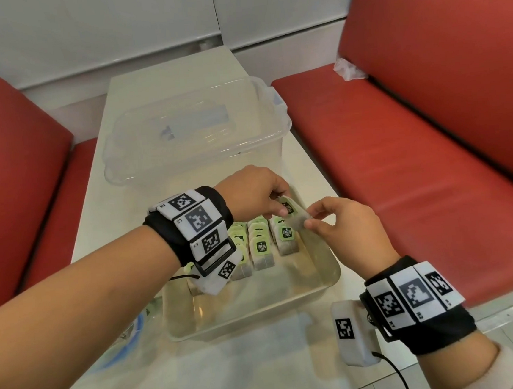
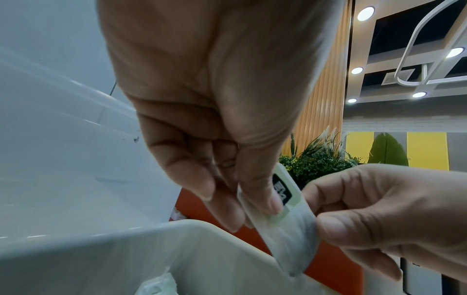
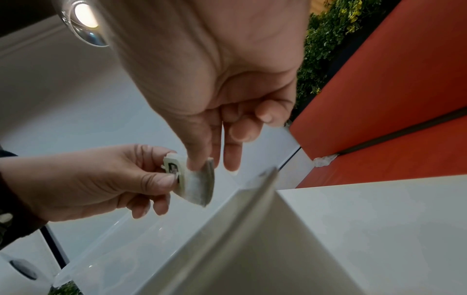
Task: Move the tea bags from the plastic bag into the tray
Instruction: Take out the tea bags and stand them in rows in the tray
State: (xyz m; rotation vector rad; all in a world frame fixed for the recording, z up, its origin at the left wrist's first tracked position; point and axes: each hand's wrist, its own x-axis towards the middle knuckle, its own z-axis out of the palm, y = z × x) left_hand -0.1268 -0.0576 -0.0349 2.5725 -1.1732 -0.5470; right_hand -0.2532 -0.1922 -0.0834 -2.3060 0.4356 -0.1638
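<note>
A tea bag (image 1: 296,217) with a green tag hangs above the far right corner of the beige tray (image 1: 253,318). My left hand (image 1: 281,205) pinches its tag end and my right hand (image 1: 310,219) pinches the other end. The left wrist view shows the left hand (image 2: 255,209) on the tag of the tea bag (image 2: 293,231), the right hand (image 2: 326,225) beside it, and the tray rim (image 2: 177,229) below. In the right wrist view the right hand (image 3: 202,164) holds the tea bag (image 3: 199,188). Rows of tea bags (image 1: 261,248) stand in the tray. The plastic bag (image 1: 128,339) lies under my left forearm.
A clear plastic storage box (image 1: 194,131) stands just behind the tray on the white table (image 1: 185,386). Red benches (image 1: 432,163) flank the table on both sides. A crumpled bit of plastic (image 1: 348,68) lies on the right bench.
</note>
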